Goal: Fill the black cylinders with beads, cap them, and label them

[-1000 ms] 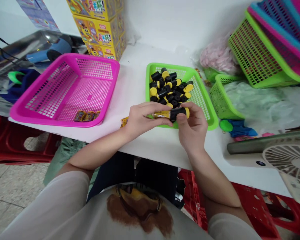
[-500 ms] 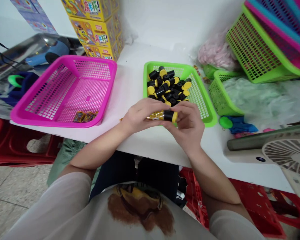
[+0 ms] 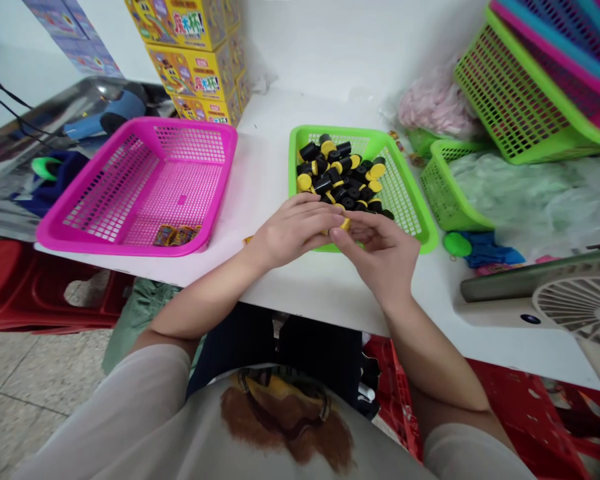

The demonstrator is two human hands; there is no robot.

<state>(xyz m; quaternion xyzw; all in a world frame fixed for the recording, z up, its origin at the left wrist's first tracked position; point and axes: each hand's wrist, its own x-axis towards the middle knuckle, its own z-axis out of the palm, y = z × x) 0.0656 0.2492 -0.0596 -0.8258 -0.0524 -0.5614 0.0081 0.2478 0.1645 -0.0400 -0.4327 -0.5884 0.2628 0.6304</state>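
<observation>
My left hand (image 3: 293,230) is closed around a small cylinder, most of it hidden by the fingers; its yellow end (image 3: 344,224) shows between my hands. My right hand (image 3: 383,250) pinches that yellow end with thumb and fingers. Both hands are over the near edge of a green basket (image 3: 405,173), which holds several black cylinders with yellow caps (image 3: 323,183). Left of my hands stands a pink basket (image 3: 180,250) with a few small orange wrapped pieces (image 3: 183,235) in its near corner.
Yellow printed boxes (image 3: 205,73) are stacked at the back left. On the right are stacked baskets (image 3: 525,100), a green basket with clear plastic bags (image 3: 530,193), and a fan (image 3: 580,307). The white table's edge (image 3: 310,307) runs near my body.
The black part and clear wrapping seen between my hands are now covered by my fingers. My hands have come closer together, and the view has shifted slightly.
</observation>
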